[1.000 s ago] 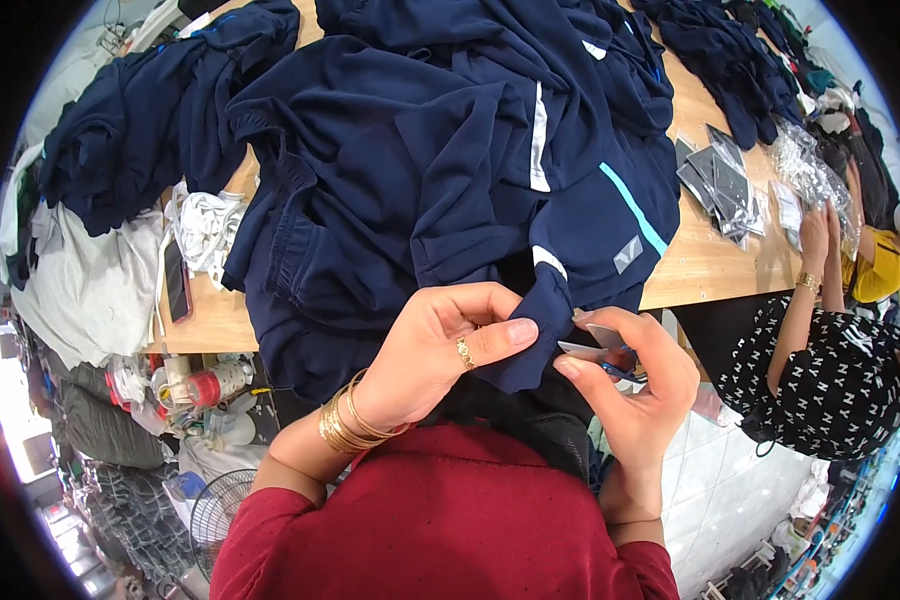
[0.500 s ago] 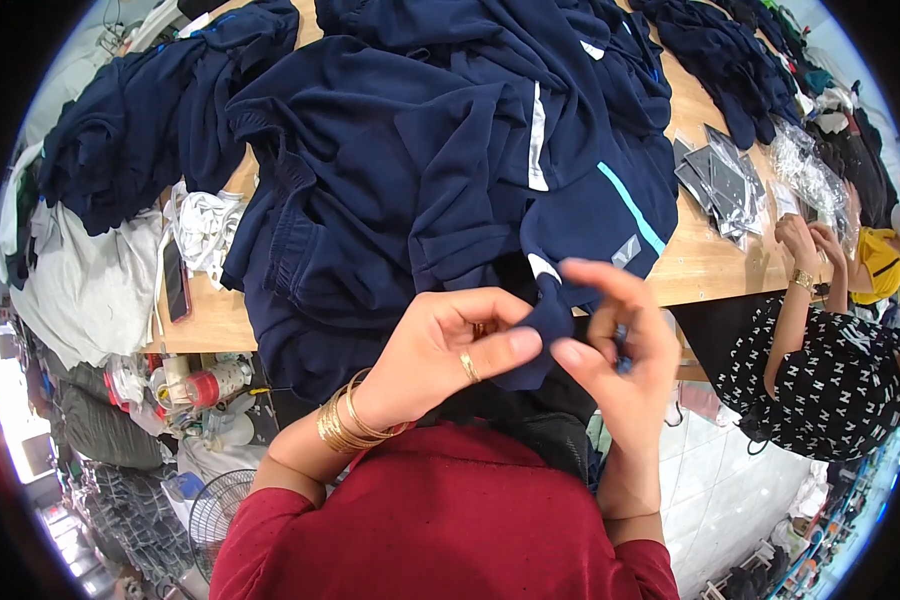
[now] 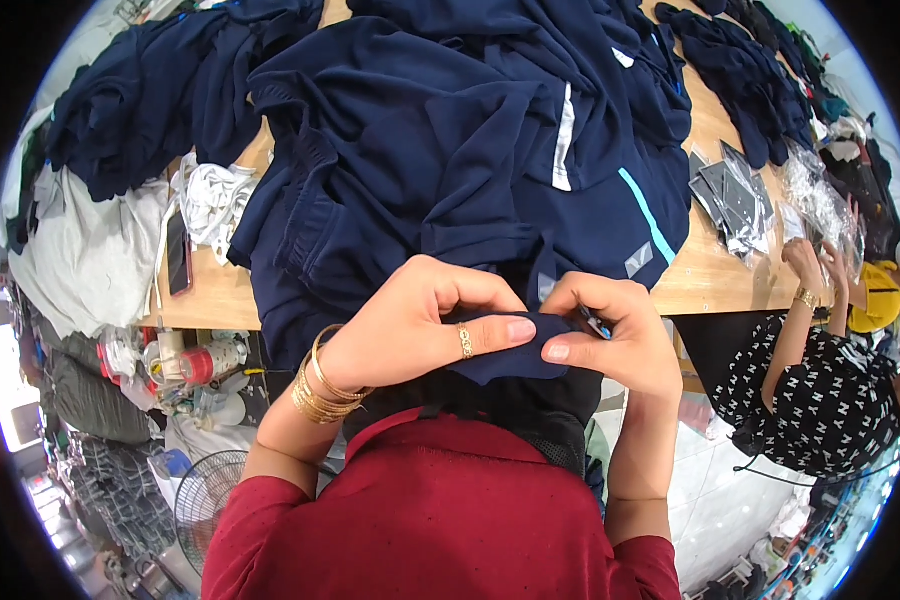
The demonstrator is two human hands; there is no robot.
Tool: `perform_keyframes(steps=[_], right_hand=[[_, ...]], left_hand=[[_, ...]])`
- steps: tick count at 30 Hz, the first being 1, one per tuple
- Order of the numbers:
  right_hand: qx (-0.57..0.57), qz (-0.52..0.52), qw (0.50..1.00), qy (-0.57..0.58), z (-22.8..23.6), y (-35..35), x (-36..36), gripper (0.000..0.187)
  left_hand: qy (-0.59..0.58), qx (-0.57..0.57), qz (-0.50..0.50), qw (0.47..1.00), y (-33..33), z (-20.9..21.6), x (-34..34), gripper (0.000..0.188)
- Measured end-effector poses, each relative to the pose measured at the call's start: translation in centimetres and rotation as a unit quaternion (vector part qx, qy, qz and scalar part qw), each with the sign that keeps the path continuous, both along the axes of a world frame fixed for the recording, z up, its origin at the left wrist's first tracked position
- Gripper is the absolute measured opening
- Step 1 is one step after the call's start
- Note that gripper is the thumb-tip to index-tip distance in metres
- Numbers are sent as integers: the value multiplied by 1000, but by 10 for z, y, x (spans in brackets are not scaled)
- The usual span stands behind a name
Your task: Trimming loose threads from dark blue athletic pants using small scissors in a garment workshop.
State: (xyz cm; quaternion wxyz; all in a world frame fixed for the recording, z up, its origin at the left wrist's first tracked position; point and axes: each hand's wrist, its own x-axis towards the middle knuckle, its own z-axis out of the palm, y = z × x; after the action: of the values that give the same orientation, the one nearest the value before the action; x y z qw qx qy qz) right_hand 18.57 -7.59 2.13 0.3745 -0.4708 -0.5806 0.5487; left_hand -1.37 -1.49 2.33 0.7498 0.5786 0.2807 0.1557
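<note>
A navy garment [image 3: 390,160] with a gathered elastic waistband, a white strip and a light-blue stripe spreads over the table and hangs over its near edge. My left hand [image 3: 435,325] pinches a folded edge of this cloth between thumb and forefinger, just above my lap. Close beside it, my right hand [image 3: 625,335] grips the same edge, thumb in front. A small blue-and-metal tool [image 3: 596,324] is tucked inside the right fingers; most of it is hidden, so its kind is unclear.
More navy garments [image 3: 150,100] are heaped at the far left and right. A phone [image 3: 179,255] lies by white bands [image 3: 215,200] on the wooden table [image 3: 220,300]. Plastic-wrapped packets [image 3: 735,205] lie at right, near another person's hands [image 3: 805,265]. A fan [image 3: 205,505] stands at lower left.
My right hand has turned and closed in on the cloth edge beside my left hand. The edge is now stretched flatter between them. The whole view has shifted slightly.
</note>
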Motion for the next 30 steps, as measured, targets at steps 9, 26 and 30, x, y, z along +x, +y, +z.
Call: perform_keyframes(steps=[9,26,30], right_hand=[[-56,-78,987,127,2,-7,-7,11],[-87,-125,986,72,10,-6,-19,14],[-101,-135,984,65,12,-5,-17,14]], left_hand=[[-14,20,24,999,3,1,-9,10],[-38,73,-6,997,2,-6,-3,13],[-16,80,15,997,5,-11,-4,15]])
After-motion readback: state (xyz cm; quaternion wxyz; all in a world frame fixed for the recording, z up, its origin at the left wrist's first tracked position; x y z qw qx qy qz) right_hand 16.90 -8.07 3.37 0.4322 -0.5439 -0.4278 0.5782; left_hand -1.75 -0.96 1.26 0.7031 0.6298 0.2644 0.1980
